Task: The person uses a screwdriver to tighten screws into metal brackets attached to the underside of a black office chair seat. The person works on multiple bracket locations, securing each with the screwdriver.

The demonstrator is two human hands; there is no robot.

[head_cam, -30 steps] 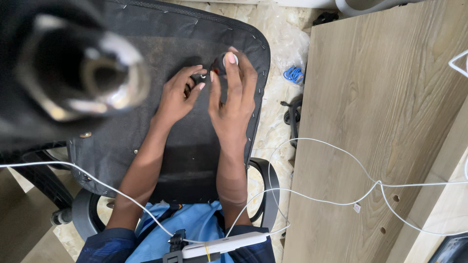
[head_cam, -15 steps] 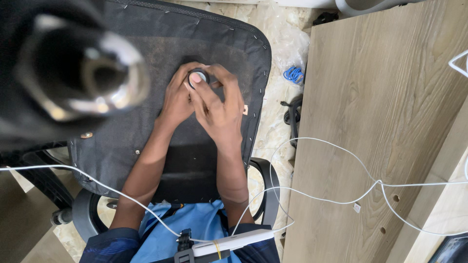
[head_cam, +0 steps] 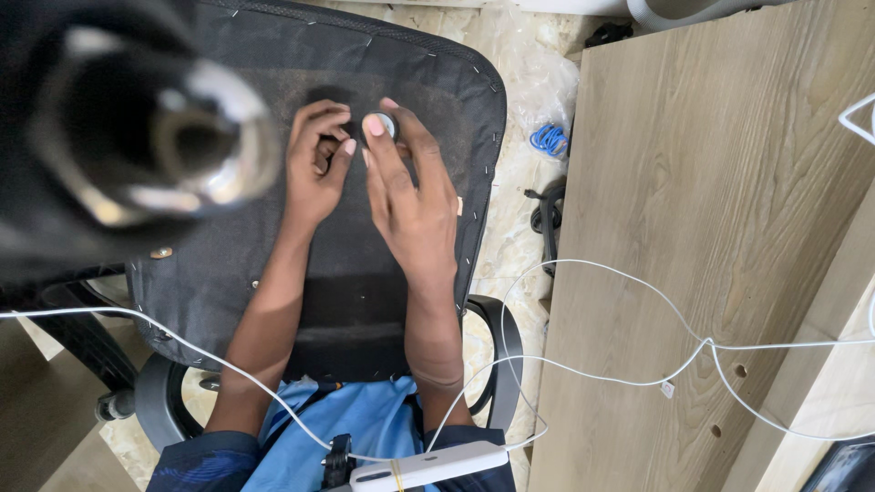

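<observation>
Right hand (head_cam: 410,196) has closed in since a second ago, fingers (head_cam: 375,128) now pinching a small round metal part (head_cam: 386,121) over the chair underside (head_cam: 228,273); left hand (head_cam: 314,169) fingers curled beside it.

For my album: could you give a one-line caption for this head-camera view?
Right hand fingers pinch a small round silver part beside the left hand, over a black chair underside.

Bare arms, blue clothing

Both forearms are bare to above the elbow, ending in the left hand (head_cam: 314,164) and right hand (head_cam: 415,196), with pale, neatly kept fingernails. Below the arms, dark blue sleeves (head_cam: 196,465) with a faint pattern flank a lighter blue garment (head_cam: 365,424). No rings, watch or gloves show.
</observation>
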